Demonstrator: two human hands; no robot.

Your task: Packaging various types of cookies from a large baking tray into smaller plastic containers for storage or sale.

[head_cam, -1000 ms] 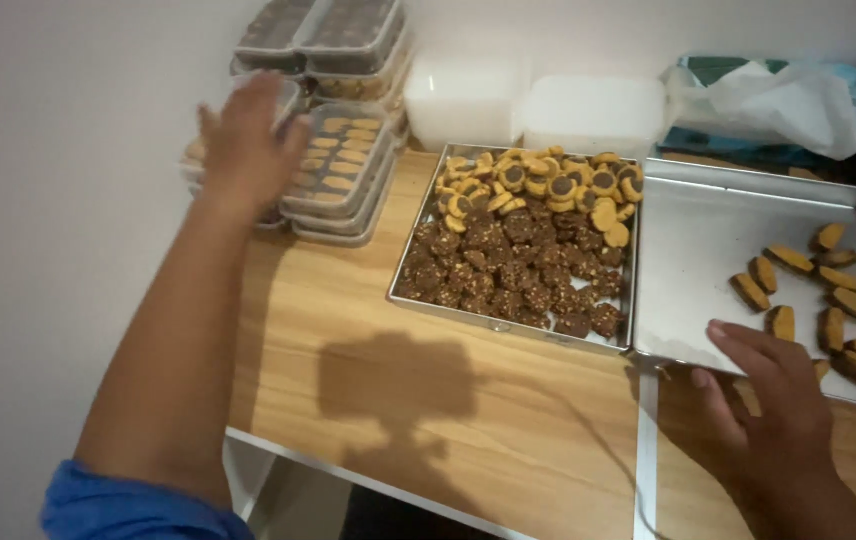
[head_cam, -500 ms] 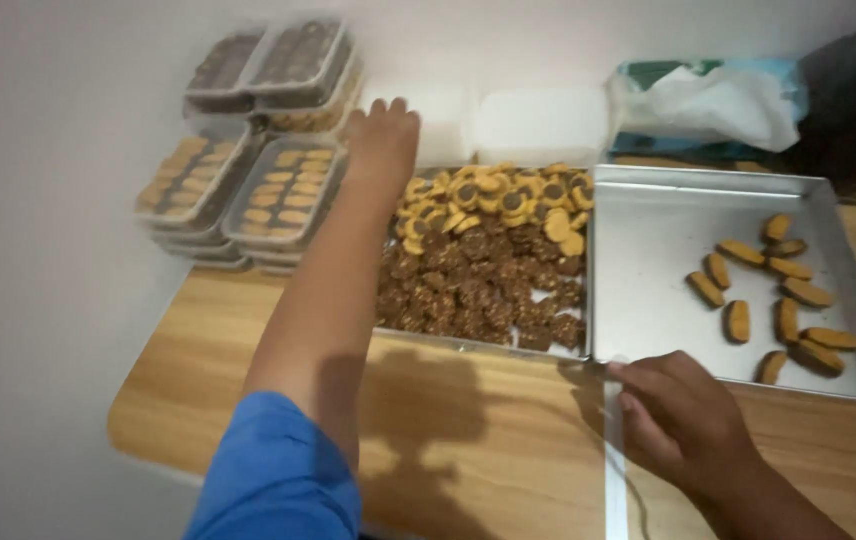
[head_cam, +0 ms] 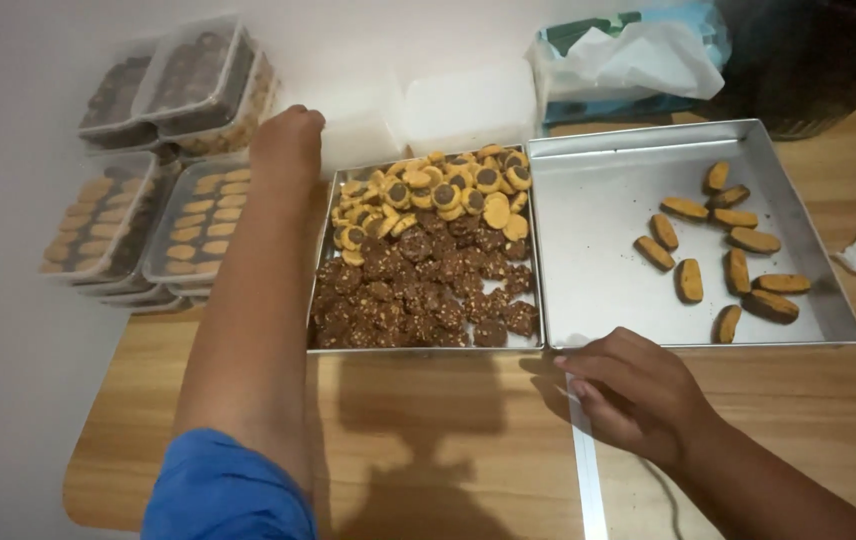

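Left hand (head_cam: 288, 145) moved right, curled, grip unclear, at empty containers (head_cam: 418, 115); right hand (head_cam: 638, 390) relaxed, empty.

Wooden table (head_cam: 428, 440) bearing two trays (head_cam: 588, 260)

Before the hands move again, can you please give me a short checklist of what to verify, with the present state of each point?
1. Left hand reaches the empty white container behind the full cookie tray: ok.
2. Left hand has a grip on it: cannot tell, fingers hidden.
3. Right hand rests on the table at the second tray: ok.
4. Right hand holds something: cannot tell.
5. Forearm clear of the cookies: ok.
6. Filled, lidded boxes stacked at the table's left end: ok.
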